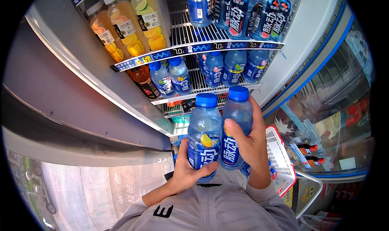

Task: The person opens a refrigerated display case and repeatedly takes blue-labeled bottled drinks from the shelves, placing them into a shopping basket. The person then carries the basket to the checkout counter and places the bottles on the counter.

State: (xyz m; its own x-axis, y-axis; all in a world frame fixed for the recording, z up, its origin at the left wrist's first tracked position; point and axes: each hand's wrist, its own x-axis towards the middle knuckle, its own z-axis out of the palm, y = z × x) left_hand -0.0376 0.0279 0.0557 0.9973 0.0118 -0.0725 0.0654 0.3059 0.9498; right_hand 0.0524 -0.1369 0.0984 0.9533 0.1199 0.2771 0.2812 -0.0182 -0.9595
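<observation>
My left hand is wrapped around a blue plastic drink bottle with a blue cap and a pineapple picture on its label. Close beside it, a similar blue-capped bottle is gripped in my right hand, the thumb across its front. Both bottles are held upright before my chest, in front of the open drinks cooler. On the cooler's middle shelf, two blue-capped bottles stand at the left and several more at the right.
Yellow drink bottles and dark-labelled blue bottles stand on the upper shelf, behind its price strip. A white basket with a red rim is at my right. Beyond it is a glass door; the cooler's side wall is at the left.
</observation>
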